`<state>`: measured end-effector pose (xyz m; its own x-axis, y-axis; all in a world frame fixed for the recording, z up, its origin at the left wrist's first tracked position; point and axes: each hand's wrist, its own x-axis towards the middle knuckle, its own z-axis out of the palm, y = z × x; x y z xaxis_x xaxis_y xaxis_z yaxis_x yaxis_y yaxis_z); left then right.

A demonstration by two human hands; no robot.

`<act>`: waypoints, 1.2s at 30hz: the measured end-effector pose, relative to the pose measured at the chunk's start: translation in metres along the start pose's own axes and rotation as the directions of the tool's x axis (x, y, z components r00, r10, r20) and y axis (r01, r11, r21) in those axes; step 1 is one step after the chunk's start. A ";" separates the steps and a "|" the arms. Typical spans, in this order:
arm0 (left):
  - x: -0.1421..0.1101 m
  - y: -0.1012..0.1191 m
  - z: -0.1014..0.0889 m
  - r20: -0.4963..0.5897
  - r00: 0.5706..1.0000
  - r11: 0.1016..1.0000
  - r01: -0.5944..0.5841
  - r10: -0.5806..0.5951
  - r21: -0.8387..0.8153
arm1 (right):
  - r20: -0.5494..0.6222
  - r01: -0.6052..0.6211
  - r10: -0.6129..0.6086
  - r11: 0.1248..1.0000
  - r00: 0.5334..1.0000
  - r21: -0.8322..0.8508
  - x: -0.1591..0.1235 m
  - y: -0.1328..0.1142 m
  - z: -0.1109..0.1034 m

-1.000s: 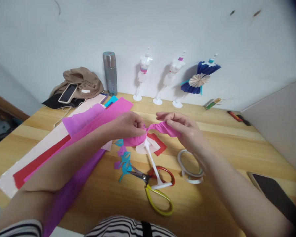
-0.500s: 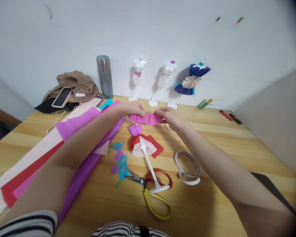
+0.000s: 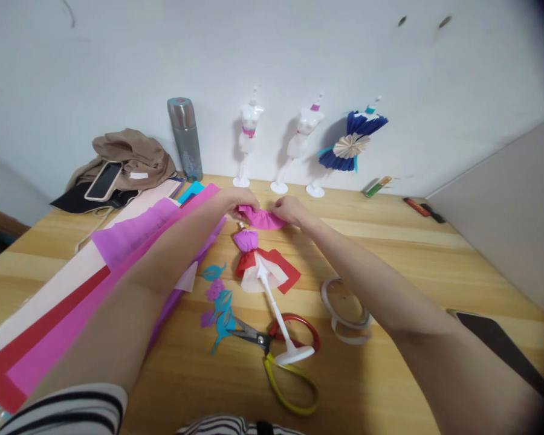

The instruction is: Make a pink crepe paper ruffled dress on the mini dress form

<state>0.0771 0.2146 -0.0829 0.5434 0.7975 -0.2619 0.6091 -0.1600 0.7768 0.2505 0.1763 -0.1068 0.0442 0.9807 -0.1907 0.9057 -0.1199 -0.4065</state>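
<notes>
A ruffled strip of pink crepe paper (image 3: 263,219) stretches between my two hands. My left hand (image 3: 240,200) pinches its left end, and my right hand (image 3: 290,211) pinches the right end. Just below it a small mannequin (image 3: 246,240) lies on the table, dressed in a purple bodice and a red skirt (image 3: 290,272) with a pale pink underlayer. Its white stand (image 3: 278,317) rests across scissors (image 3: 265,343) with one red and one yellow handle. Blue paper leaves (image 3: 223,302) and purple paper flowers (image 3: 214,290) lie left of the mannequin.
Crepe paper sheets (image 3: 63,296) cover the left side. A thermos (image 3: 184,140), white mannequins (image 3: 249,127) and one in a blue dress (image 3: 351,145) stand along the wall. Tape rolls (image 3: 344,302) lie right of the scissors. A phone (image 3: 103,181) rests by a brown cloth (image 3: 133,154).
My hands have come slightly closer together, and the pink strip between them looks shorter and more gathered. The view has shifted a little; the mannequin and scissors stay put.
</notes>
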 end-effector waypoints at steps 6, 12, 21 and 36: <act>0.008 0.005 -0.001 0.189 0.897 0.916 0.391 -0.400 0.083 | 0.083 -0.047 0.060 0.987 0.995 -0.152 0.004 -0.002 -0.001; 0.010 0.006 -0.005 0.218 0.853 0.880 0.463 -0.474 0.102 | 0.065 -0.061 0.076 0.975 0.995 -0.212 0.009 0.005 0.000; 0.011 0.004 -0.010 0.161 0.873 0.888 0.450 -0.460 0.094 | -0.106 0.135 -0.151 0.980 0.983 -0.144 0.013 0.018 0.000; 0.014 0.003 -0.010 0.150 0.874 0.885 0.447 -0.463 0.126 | 0.022 0.271 -0.274 0.930 0.962 -0.248 0.018 0.015 0.006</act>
<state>0.0809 0.2313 -0.0787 0.2796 0.6837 -0.6741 0.8552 0.1418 0.4985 0.2622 0.1914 -0.1217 -0.2147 0.9724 -0.0915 0.9590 0.1921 -0.2085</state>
